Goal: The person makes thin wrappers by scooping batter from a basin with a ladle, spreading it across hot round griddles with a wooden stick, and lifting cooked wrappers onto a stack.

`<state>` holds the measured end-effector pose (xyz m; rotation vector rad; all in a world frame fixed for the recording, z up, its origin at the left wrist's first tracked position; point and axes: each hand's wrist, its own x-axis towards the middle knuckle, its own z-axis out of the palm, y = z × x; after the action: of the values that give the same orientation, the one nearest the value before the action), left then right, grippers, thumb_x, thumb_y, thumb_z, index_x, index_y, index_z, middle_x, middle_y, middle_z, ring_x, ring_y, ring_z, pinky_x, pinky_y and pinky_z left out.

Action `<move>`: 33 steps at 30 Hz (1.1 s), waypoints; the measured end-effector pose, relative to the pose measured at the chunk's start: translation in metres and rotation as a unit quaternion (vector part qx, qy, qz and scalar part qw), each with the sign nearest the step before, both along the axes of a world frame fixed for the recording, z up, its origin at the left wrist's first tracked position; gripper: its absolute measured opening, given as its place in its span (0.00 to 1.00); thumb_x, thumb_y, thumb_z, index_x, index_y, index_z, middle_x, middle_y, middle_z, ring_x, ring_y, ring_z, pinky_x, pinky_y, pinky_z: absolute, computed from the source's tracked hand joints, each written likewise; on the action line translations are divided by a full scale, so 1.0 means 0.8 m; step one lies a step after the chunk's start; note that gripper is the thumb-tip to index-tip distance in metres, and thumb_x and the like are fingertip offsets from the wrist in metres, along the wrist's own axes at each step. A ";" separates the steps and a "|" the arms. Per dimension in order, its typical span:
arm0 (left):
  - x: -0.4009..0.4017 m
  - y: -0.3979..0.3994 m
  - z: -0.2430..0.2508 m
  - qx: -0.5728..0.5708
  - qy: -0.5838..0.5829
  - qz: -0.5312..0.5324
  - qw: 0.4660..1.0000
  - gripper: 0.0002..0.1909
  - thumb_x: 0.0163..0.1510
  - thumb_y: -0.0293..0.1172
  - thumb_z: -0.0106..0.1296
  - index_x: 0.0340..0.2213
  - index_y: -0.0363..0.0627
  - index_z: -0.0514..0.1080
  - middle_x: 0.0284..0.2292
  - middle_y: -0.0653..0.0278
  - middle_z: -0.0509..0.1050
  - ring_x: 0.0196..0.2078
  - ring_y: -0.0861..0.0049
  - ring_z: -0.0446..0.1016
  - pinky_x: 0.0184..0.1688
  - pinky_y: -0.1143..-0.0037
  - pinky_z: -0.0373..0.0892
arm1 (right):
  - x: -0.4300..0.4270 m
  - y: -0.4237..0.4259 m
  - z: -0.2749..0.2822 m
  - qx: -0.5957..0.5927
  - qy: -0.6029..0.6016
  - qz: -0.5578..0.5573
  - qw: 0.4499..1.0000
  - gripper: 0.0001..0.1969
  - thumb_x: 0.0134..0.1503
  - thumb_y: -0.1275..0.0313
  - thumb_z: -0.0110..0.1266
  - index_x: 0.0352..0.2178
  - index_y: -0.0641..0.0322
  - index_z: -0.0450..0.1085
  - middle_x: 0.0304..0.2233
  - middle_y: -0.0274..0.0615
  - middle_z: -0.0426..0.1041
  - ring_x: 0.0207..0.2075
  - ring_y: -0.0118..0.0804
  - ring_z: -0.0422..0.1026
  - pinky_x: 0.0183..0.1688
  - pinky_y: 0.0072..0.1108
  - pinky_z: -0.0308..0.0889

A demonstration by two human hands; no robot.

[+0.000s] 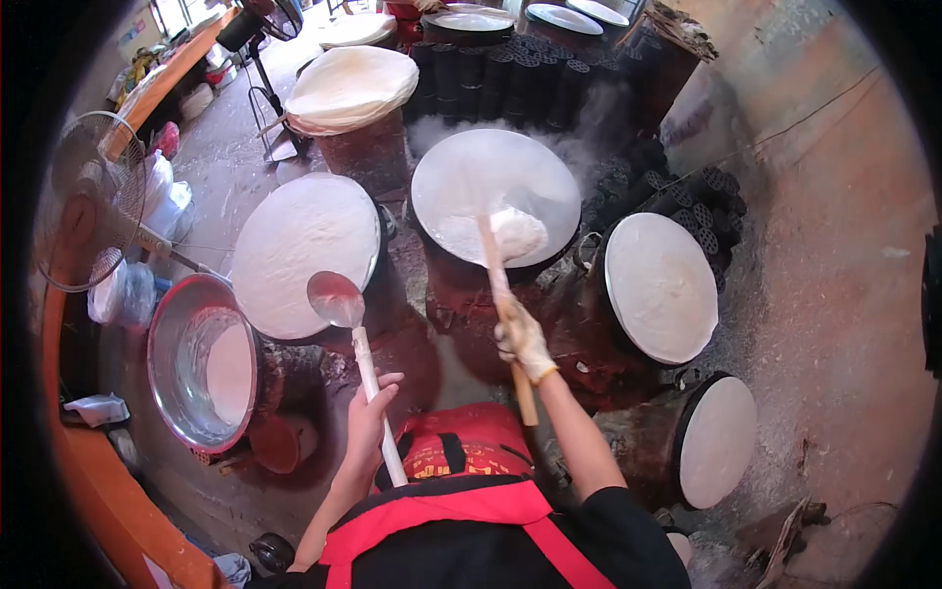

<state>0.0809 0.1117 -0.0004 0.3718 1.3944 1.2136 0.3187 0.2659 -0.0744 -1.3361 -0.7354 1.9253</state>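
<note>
My left hand (366,420) grips the white handle of a metal ladle (335,298), whose bowl hangs over the edge of a round griddle covered with a pale sheet (302,250). In a white knit glove, my right hand (524,340) holds a flat wooden stick (491,258). The stick reaches over a steaming round griddle (471,169), and its far end is blurred. A crumpled white mass (519,234) lies near the stick on that griddle. At the left, a metal basin (165,368) holds white batter (229,375).
Two more covered griddles (662,287) stand at the right on drum-like stoves. Behind are a stack of pale sheets (353,81) and perforated coal briquettes (515,81). Fans (88,199) stand at the left beside an orange ledge (110,508). A rough wall (831,294) bounds the right.
</note>
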 end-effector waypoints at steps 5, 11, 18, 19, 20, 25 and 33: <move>0.044 0.025 0.001 0.002 0.020 -0.030 0.999 0.14 0.47 0.28 0.49 0.38 0.37 0.70 0.50 0.58 0.58 0.55 0.76 0.51 0.54 0.77 0.46 | 0.087 0.028 -0.003 -0.010 0.109 -0.053 0.993 0.25 0.50 0.50 0.50 0.48 0.38 0.57 0.13 0.30 0.59 0.06 0.22 0.50 0.08 0.16 0.47; 0.106 0.061 0.031 -0.017 -0.035 0.023 0.999 0.12 0.51 0.27 0.48 0.38 0.36 0.67 0.30 0.63 0.69 0.25 0.86 0.67 0.27 0.86 0.64 | 0.093 0.026 0.017 -0.010 -0.032 0.148 0.988 0.21 0.53 0.52 0.46 0.46 0.43 0.61 0.13 0.30 0.58 0.08 0.20 0.50 0.10 0.13 0.46; 0.148 0.080 0.053 -0.032 -0.019 0.041 0.998 0.09 0.53 0.28 0.46 0.35 0.37 0.62 0.19 0.66 0.66 0.10 0.90 0.56 0.09 0.87 0.51 | 0.176 0.134 -0.018 0.106 -0.188 0.055 0.975 0.23 0.55 0.52 0.42 0.50 0.46 0.60 0.15 0.34 0.62 0.10 0.27 0.57 0.11 0.18 0.53; 0.154 0.085 0.056 -0.022 0.006 0.047 0.999 0.11 0.54 0.30 0.43 0.37 0.38 0.61 0.18 0.66 0.66 0.09 0.89 0.55 0.09 0.87 0.51 | 0.162 0.160 -0.010 0.121 -0.231 0.055 0.964 0.23 0.55 0.52 0.42 0.49 0.48 0.60 0.16 0.39 0.66 0.11 0.34 0.62 0.13 0.24 0.59; 0.162 0.092 0.061 -0.009 0.030 0.044 0.999 0.12 0.56 0.32 0.41 0.40 0.38 0.59 0.17 0.66 0.66 0.08 0.89 0.54 0.08 0.87 0.51 | 0.158 0.186 -0.028 0.311 -0.377 -0.009 0.872 0.22 0.55 0.53 0.40 0.49 0.50 0.61 0.21 0.47 0.69 0.19 0.44 0.66 0.22 0.31 0.62; 0.148 0.094 0.051 0.010 0.027 0.059 0.998 0.17 0.59 0.40 0.32 0.41 0.38 0.56 0.16 0.64 0.65 0.08 0.87 0.55 0.08 0.86 0.51 | 0.068 0.177 0.025 0.305 -0.486 0.109 0.812 0.23 0.55 0.52 0.37 0.45 0.54 0.65 0.37 0.62 0.67 0.41 0.60 0.65 0.43 0.37 0.61; 0.133 0.091 0.042 0.010 -0.021 0.073 0.997 0.13 0.58 0.37 0.37 0.38 0.40 0.61 0.21 0.67 0.65 0.19 0.86 0.63 0.18 0.86 0.62 | 0.099 0.107 -0.042 0.157 -0.080 -0.239 0.955 0.19 0.55 0.62 0.47 0.47 0.58 0.63 0.28 0.35 0.64 0.26 0.27 0.60 0.28 0.18 0.55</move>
<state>0.1874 0.1848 0.0330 0.2609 1.3936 1.3467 0.3980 0.3519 -0.1078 -1.3297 -0.6832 1.2747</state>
